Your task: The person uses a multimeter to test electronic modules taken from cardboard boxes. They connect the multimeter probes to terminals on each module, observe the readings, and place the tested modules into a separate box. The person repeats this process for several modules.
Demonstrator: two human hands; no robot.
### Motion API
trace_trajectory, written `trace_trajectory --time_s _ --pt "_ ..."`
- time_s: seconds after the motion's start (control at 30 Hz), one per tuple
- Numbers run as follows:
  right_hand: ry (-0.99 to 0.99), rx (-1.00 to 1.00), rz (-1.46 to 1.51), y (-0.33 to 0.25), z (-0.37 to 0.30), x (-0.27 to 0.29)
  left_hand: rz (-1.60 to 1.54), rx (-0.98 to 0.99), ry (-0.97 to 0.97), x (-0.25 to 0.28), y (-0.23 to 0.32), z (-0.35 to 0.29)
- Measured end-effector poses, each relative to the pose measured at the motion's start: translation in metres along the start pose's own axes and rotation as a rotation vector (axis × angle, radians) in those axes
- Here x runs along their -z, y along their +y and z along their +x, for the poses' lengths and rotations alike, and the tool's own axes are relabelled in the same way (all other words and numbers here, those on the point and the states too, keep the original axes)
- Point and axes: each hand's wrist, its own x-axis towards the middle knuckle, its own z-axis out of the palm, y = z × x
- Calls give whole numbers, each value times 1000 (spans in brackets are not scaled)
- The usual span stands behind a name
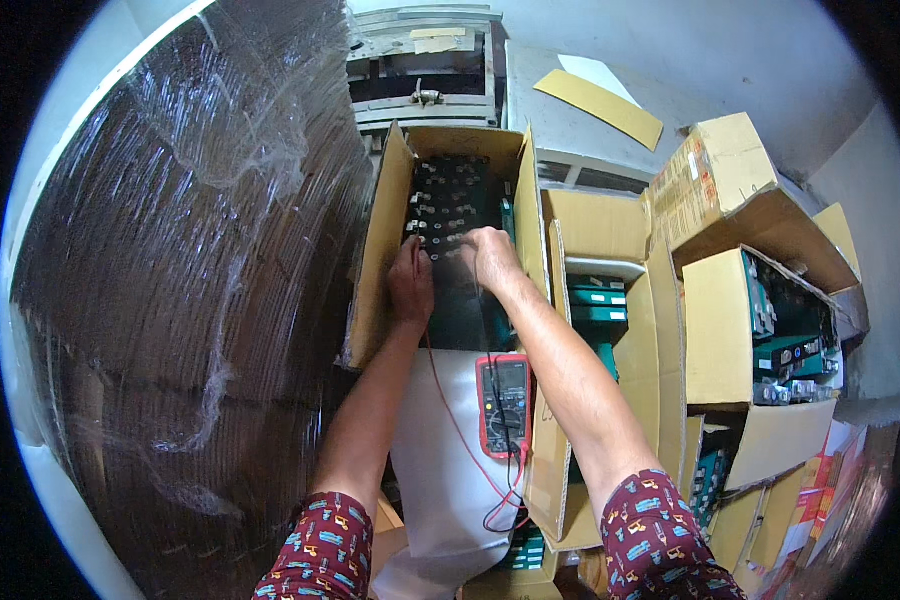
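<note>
My hands [411,280] [490,255] press separately on black batteries [450,200] inside an open cardboard box [370,270]; a red multimeter [503,403] lies just behind them.

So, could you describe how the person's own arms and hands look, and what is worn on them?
Both hands, the left hand and the right hand, are bare, without gloves. The forearms are uncovered. Short dark-red sleeves with a small colourful vehicle print end near the elbows.

A: What pkgs show?
B: Open brown carton [450,200] at top ctr, dark batteries inside. Two more open cartons [750,330] at right w/ teal boxes [597,305]. Huge plastic-wrapped stack [170,300] fills left.
A: Any screen?
B: Red multimeter [503,403], grey display, lower ctr.
</note>
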Motion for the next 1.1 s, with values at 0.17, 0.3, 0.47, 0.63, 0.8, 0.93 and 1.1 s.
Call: trace_trajectory --time_s 0.17,0.3,0.47,0.63,0.8,0.93,1.1 --pt "56 51 60 -14 4 -1 4 18 -55 -2 -13 14" --pt "64 -29 138 -18 22 7 -36 18 -59 -6 -22 11" --pt "101 71 98 -5 33 1 -19 34 -63 -9 -13 13" --pt "158 60 139 -2 34 -7 -34 65 -63 -6 -13 13" --pt "91 9 127 2 32 -6 -21 35 -36 -6 -17 12" --pt "86 -26 110 6 31 -6 -35 51 -41 -6 -15 14" --pt "32 -68 85 6 32 -1 -32 20 -27 -6 -15 13"
